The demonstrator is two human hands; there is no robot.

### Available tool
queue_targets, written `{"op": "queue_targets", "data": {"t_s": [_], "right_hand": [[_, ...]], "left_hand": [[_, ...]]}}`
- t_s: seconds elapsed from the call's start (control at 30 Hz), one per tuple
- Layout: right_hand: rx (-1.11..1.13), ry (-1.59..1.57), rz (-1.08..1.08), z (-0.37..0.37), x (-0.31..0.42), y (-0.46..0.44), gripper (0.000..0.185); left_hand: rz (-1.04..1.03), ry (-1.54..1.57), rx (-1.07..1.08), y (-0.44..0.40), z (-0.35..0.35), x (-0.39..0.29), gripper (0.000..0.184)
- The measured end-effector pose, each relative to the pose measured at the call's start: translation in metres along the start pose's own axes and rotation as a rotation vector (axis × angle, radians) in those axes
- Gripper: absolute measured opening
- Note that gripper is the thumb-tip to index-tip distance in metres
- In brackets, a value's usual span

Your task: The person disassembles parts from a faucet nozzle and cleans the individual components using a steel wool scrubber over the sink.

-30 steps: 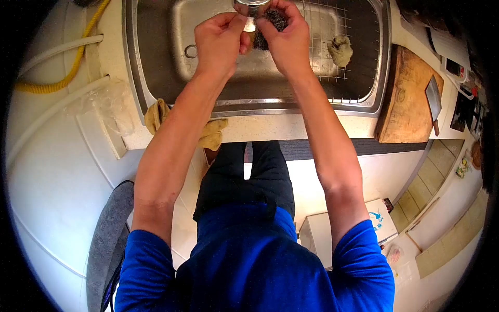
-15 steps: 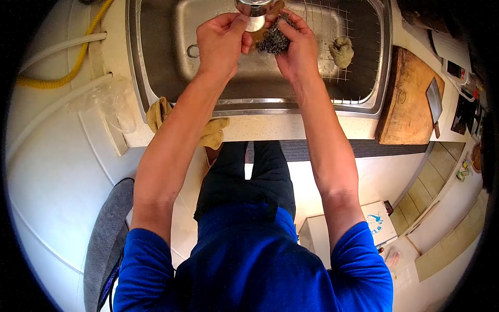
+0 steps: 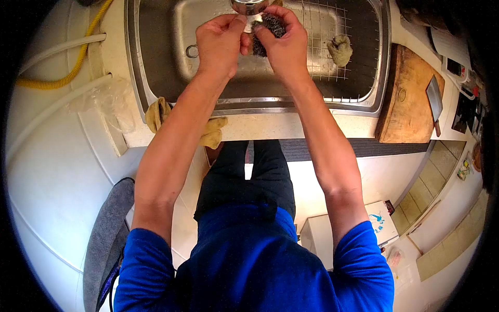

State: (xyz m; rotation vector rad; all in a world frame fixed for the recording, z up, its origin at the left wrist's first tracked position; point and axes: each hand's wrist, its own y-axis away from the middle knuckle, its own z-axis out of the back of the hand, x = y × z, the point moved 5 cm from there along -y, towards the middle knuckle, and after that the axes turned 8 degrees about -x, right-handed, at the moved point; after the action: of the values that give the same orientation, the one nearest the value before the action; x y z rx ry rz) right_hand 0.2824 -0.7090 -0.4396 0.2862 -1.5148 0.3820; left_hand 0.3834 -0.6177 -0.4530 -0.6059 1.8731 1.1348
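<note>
Over the sink [image 3: 218, 106], my left hand [image 3: 218, 44] is closed in a pinch just under the chrome faucet [image 3: 249, 7]. A small whitish, shiny patch [image 3: 250, 25] shows at its fingertips; whether it is a held thing or running water I cannot tell. My right hand [image 3: 287, 49] grips a dark steel wool scourer [image 3: 274, 25], pressed close beside the left fingertips and that pale patch. The right fingers are partly hidden behind the scourer.
A wire rack [image 3: 325, 57] lies in the sink's right side with a pale scouring pad [image 3: 340, 50] on it. On the right counter are a wooden cutting board [image 3: 403, 99] and a cleaver [image 3: 434, 99]. Yellowish gloves [image 3: 212, 136] lie along the front edge.
My right hand has moved left and slightly up with the steel wool scourer, bringing it against the left fingertips. The left hand has stayed nearly in place.
</note>
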Motion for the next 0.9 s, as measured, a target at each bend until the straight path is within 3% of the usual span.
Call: {"op": "queue_targets", "data": {"t_s": [0.1,0.13,0.27,0.33,0.57,0.67,0.73,0.77,0.83,0.9], "right_hand": [[0.004,0.113,-0.080,-0.002,-0.006,-0.010,0.025],[-0.029,-0.090,-0.212,-0.007,-0.011,-0.010,0.025],[-0.035,-0.026,-0.181,-0.009,-0.007,-0.012,0.025],[0.141,-0.224,-0.253,-0.018,-0.003,-0.005,0.025],[0.019,-0.247,-0.308,-0.016,-0.007,-0.018,0.023],[-0.039,-0.521,-0.370,-0.010,-0.022,-0.014,0.021],[-0.024,-0.838,-0.649,-0.007,-0.036,-0.005,0.025],[-0.024,-0.836,-0.650,-0.008,-0.041,-0.003,0.025],[-0.042,-0.614,-0.426,-0.007,-0.034,-0.004,0.025],[0.059,-0.480,-0.431,-0.010,-0.021,0.000,0.021]], "left_hand": [[-0.022,-0.040,0.004,-0.001,-0.002,-0.002,0.016],[-0.019,-0.040,0.004,-0.002,-0.003,-0.001,0.016],[-0.049,-0.022,-0.005,-0.016,0.001,-0.001,0.012],[-0.065,-0.041,-0.006,-0.024,0.008,-0.001,0.008],[-0.153,-0.033,0.074,-0.027,0.002,-0.007,0.006],[-0.163,-0.045,0.072,-0.024,0.002,-0.004,0.007],[-0.140,-0.068,0.033,-0.023,0.003,-0.003,0.008],[-0.125,-0.067,0.028,-0.021,0.003,-0.002,0.008],[-0.105,-0.067,0.022,-0.014,0.000,-0.002,0.009],[-0.059,-0.145,0.037,-0.007,-0.004,0.001,0.009]]}}
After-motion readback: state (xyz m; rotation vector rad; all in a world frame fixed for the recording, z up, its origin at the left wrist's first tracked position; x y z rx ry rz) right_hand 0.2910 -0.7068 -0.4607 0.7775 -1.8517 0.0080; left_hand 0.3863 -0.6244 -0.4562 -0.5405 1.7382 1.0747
